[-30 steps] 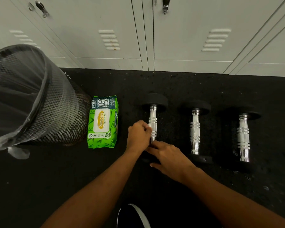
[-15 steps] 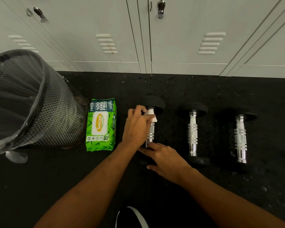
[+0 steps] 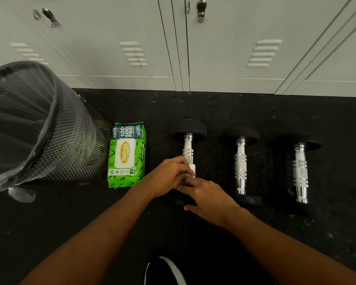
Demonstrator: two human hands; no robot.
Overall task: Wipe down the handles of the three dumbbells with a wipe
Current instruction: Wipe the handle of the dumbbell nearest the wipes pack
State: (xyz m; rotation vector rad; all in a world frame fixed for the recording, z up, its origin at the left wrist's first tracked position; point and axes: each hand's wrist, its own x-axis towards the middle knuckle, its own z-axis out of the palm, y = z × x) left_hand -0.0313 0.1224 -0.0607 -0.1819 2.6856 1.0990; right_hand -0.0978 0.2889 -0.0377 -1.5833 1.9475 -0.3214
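Note:
Three dumbbells with black ends and chrome handles lie side by side on the black floor: the left dumbbell (image 3: 188,145), the middle dumbbell (image 3: 240,165) and the right dumbbell (image 3: 300,171). My left hand (image 3: 169,175) is wrapped round the near part of the left dumbbell's handle with a white wipe (image 3: 192,168) in its fingers. My right hand (image 3: 208,197) rests flat on that dumbbell's near end, which it hides.
A green pack of wipes (image 3: 126,156) lies left of the dumbbells. A black mesh bin (image 3: 56,145) with a clear liner stands at far left. Grey lockers (image 3: 173,44) line the back. A shoe tip (image 3: 167,270) shows at the bottom edge.
My left hand has slid with the wipe from the far end of the left dumbbell's handle back toward me. My right hand has stayed on the near end.

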